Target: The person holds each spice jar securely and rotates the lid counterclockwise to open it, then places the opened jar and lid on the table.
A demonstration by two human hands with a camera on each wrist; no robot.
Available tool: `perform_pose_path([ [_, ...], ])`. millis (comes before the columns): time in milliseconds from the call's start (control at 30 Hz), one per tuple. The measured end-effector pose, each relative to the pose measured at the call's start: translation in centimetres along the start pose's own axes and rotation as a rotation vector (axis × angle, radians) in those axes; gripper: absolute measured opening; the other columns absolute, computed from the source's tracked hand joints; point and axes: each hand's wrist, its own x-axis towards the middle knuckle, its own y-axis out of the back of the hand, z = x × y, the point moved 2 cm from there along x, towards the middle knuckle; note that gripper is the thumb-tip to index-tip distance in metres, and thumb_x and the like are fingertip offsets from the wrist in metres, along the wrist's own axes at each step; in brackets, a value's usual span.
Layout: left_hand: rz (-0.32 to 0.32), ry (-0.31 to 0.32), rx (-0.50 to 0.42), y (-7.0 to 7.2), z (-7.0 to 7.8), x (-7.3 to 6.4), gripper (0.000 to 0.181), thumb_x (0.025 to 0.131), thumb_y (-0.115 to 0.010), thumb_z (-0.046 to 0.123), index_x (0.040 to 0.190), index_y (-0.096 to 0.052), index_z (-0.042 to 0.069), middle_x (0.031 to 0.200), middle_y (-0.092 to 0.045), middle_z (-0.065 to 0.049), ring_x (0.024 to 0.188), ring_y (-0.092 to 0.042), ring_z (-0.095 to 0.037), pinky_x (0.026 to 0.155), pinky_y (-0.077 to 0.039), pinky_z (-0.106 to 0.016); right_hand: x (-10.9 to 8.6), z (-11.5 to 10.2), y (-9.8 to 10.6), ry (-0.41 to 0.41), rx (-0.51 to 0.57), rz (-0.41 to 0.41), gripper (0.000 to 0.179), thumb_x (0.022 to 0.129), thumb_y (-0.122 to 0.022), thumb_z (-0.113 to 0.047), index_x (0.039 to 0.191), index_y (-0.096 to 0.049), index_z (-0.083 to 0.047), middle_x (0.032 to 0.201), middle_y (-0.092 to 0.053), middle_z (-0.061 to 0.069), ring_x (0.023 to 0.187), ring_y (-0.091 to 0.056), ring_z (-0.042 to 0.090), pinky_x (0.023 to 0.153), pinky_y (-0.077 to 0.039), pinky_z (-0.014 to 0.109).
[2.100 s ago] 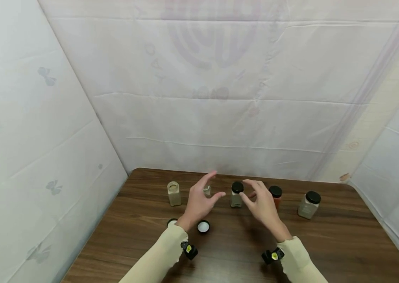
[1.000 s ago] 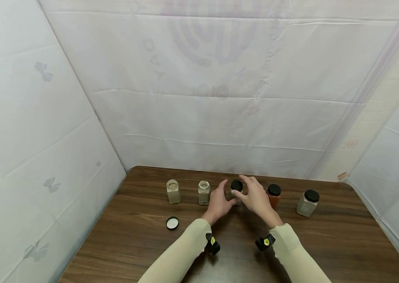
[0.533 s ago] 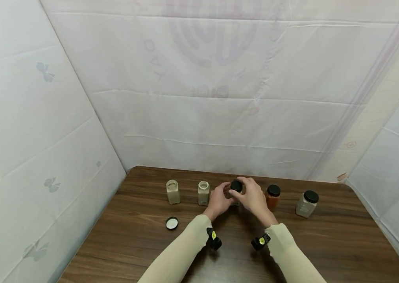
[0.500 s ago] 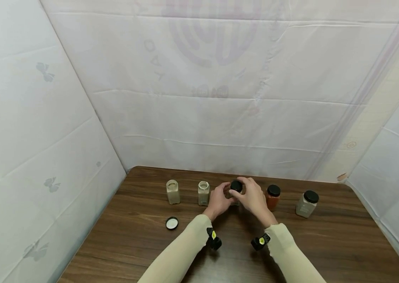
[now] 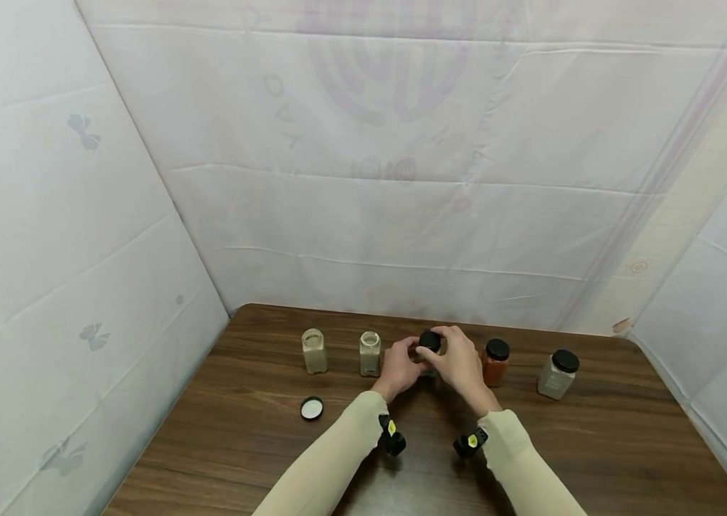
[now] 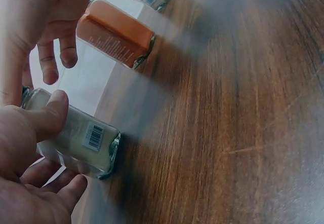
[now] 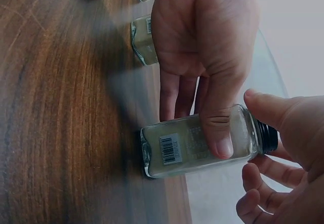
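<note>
White printed cloth (image 5: 363,179) hangs behind and to both sides, its faint lettering reversed, above a brown wood-grain table (image 5: 254,444). Across that reach 2 pale yellow sleeves (image 5: 331,451). Next come the hands: the left hand (image 5: 398,369) grips the body of a square glass jar (image 7: 190,165), thumb laid along the near face and fingers round the other side, while the right hand (image 5: 460,364) pinches the jar's top, thumb and fingers around its black cap (image 5: 429,340). This jar, upright near the table's far edge, is the middle of 5 in a spaced row. To its left stand 2 uncapped jars (image 5: 370,355) of pale contents; to its right, an orange-red jar (image 5: 494,370) just past the right hand and a greyish jar (image 5: 553,382) farther out, both capped in black. Small black cameras (image 5: 394,441) sit at both wrists. Nearer the person than the leftmost jar, 1 loose lid (image 5: 312,408) lies with its white inside up. Smallest is the barcode label (image 7: 170,149) low on the gripped jar.
</note>
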Motion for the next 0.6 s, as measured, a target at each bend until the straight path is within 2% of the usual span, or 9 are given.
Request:
perform_pose_path([
  [333, -0.020, -0.031, 0.008, 0.15, -0.23, 0.19, 0.043, 0.092, -0.080, 0.019, 0.132, -0.068, 0.007, 0.121, -0.073, -0.011, 0.111, -0.069, -0.026, 0.093, -0.056, -0.040, -0.09, 0.34, -0.31, 0.010, 0.024, 0.010, 0.051, 0.091, -0.080, -0.037, 0.132, -0.068, -0.007, 0.125, -0.063, 0.013, 0.088, -0.061, 0.027, 0.063, -0.050, 0.037],
  [600, -0.036, -0.050, 0.021, 0.31, -0.08, 0.14, 0.041, 0.092, -0.080, 0.022, 0.130, -0.069, 0.009, 0.120, -0.073, -0.008, 0.110, -0.069, -0.023, 0.091, -0.057, -0.038, 0.12, 0.69, -0.38, 0.009, 0.072, 0.000, 0.050, 0.092, -0.080, -0.033, 0.132, -0.068, -0.006, 0.128, -0.065, 0.015, 0.071, -0.057, 0.020, 0.066, -0.051, 0.039],
])
